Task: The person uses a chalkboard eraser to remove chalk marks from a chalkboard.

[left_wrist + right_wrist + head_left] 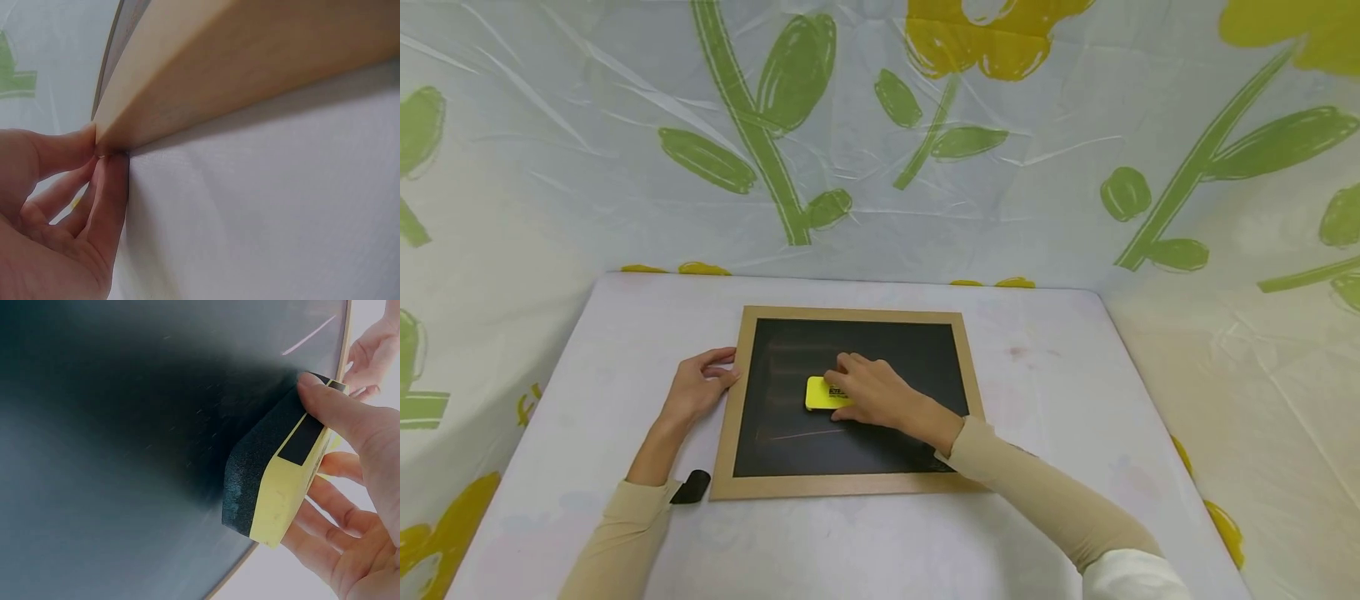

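Note:
A small chalkboard (pixel 865 350) with a light wooden frame (pixel 850 485) lies on the table. My right hand (pixel 876 392) grips a yellow-topped eraser (pixel 817 393) on the dark surface. The right wrist view shows the eraser's black felt underside (pixel 240 487) facing the board, with my thumb on one long side and the fingers round the other. My left hand (pixel 695 387) is at the left side of the frame; in the left wrist view its thumb and fingertips (pixel 114 164) pinch the wooden edge. A thin pinkish chalk line (pixel 805 434) crosses the board's lower left.
Faint smeared chalk streaks (pixel 801 348) mark the upper left of the board. A black band-like piece (pixel 694 487) sticks out from the left sleeve near the frame's lower left corner. The white table (pixel 1045 358) is enclosed by flower-printed cloth walls (pixel 1000 217) at the back and sides.

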